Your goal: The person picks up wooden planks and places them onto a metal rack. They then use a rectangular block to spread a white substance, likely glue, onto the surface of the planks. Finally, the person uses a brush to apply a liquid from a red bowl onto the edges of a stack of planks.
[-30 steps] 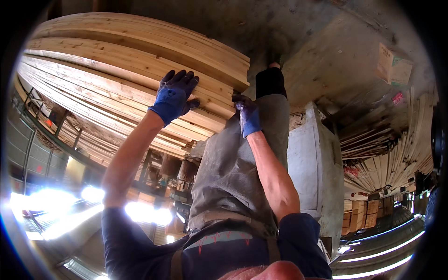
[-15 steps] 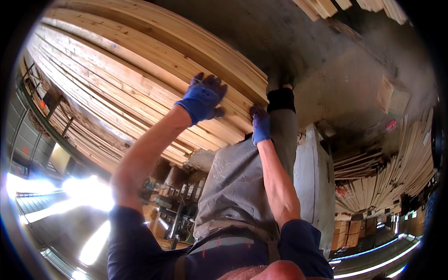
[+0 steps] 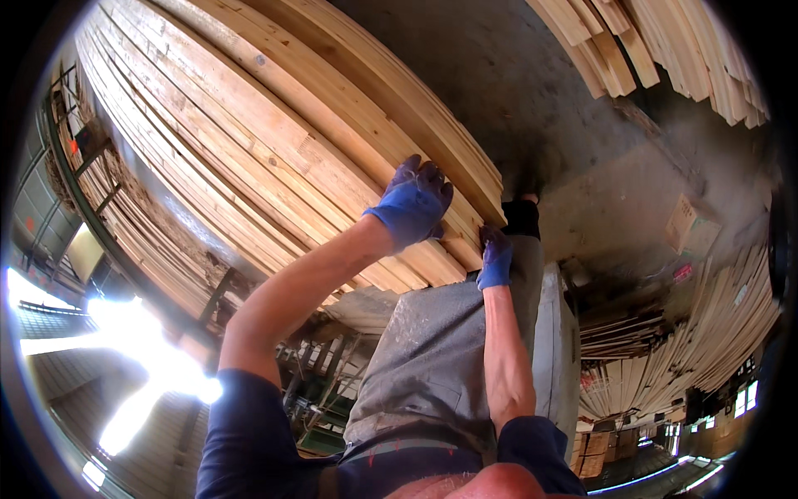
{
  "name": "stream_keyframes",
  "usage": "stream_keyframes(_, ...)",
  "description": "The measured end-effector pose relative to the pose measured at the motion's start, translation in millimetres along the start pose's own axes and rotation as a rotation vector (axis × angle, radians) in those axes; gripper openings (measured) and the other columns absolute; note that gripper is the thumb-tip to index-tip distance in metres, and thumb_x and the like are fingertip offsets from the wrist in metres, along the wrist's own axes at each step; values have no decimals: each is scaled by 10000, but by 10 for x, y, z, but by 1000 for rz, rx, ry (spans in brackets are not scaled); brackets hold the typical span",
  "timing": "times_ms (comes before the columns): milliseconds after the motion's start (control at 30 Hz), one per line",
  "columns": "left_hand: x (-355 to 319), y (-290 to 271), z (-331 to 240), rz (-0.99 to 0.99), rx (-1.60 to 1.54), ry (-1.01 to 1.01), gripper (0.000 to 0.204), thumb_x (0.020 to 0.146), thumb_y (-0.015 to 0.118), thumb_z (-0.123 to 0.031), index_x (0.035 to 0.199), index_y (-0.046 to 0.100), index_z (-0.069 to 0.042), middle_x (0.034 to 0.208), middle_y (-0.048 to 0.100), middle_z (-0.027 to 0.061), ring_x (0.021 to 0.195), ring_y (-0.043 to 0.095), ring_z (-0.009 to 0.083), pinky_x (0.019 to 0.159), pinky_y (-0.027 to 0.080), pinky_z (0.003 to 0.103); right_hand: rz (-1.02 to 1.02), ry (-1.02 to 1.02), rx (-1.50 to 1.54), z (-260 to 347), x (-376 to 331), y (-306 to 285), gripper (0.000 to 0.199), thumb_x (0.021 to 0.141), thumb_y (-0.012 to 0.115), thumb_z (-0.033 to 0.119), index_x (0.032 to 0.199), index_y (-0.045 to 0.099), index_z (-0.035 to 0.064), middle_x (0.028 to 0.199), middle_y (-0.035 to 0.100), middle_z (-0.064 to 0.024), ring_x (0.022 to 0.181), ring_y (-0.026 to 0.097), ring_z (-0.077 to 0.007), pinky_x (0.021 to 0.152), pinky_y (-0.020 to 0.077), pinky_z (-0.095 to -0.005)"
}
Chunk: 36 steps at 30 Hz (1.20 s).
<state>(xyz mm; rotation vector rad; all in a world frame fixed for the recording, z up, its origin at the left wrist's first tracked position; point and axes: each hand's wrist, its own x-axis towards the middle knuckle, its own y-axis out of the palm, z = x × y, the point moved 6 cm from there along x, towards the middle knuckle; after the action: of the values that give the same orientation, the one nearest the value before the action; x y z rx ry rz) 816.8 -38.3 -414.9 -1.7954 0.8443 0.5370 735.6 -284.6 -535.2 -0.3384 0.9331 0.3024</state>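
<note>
plainly, wood takes up most of what lies before me: a stack of long boards [image 3: 274, 125] runs from the upper left down to the grey cloth of my work clothing [image 3: 432, 358]. they're straight-edged, flat-faced and honey-pale, with lengthwise grain and a few small dark knots; toward the left the faces turn whiter and look rougher. their squared ends don't line up but step in and out near my legs.

my left hand [image 3: 411, 206], in a knit-looking blue glove with darker fingers, rests on top of the boards near those ends. its fingers are bent and a little apart; whether they grip an edge i can't tell. my right hand [image 3: 496, 259], gloved alike, is up against a board end, its fingers bent toward the wood, and i can't tell whether they're closed on it.

the cloth over my legs is matte, creased and flecked with pale dust. past the stack, the dull, stained floor [image 3: 582, 166] carries a small squared cardboard box [image 3: 692, 226]. another pile of pale planks [image 3: 665, 50] shows at upper right, its ends jagged.
</note>
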Motion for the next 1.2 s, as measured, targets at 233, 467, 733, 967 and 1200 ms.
stream_keyframes(233,-605,-255,62,-582,-171,-16,662,606,745,-288,1185,568,-20,1258,544,186,1157,533,333,1003,402,470,-112,84,222,65,-113,23,196,898,537,107,972,656,-30,883,662,-63,751,585,-130,687,474,-259)
stream_keyframes(467,-892,-181,184,-745,-272,-17,631,669,730,-192,1228,524,19,1269,520,230,1168,522,391,971,431,483,-118,86,269,-8,-60,-12,204,867,567,70,994,669,-53,902,654,-51,803,571,-136,765,464,-271)
stream_keyframes(733,-1533,-111,363,-948,-818,-323,619,767,729,-112,1304,450,16,1310,482,222,1163,535,366,917,484,411,-115,152,285,954,-187,550,86,848,625,44,895,676,-6,785,604,17,685,504,-69,626,417,-226)
stream_keyframes(967,-1470,799,194,-1205,-1927,-696,548,951,506,-434,1291,483,-4,1224,571,112,1078,561,208,917,452,326,-97,70,203,1492,-694,760,115,856,588,38,926,663,-15,816,600,-5,697,501,-93,642,428,-256)
stream_keyframes(1200,-1291,694,6,-1281,-1998,-534,672,936,353,-618,1331,471,-88,1234,568,27,985,587,133,859,485,349,-5,64,104,1869,-1131,613,211,882,590,89,1019,641,-63,974,656,-106,854,609,-191,792,499,-328)
